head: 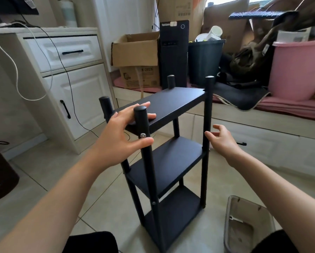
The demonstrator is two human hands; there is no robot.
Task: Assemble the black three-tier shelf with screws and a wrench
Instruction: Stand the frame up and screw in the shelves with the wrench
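Head view: black three-tier shelf upright on the tiled floor, all three boards fitted between four posts. Left hand spread over the near end of the top board, thumb against the front-left post below a screw. Right hand open with relaxed fingers, just beside the front-right post. Grey tray lower right.
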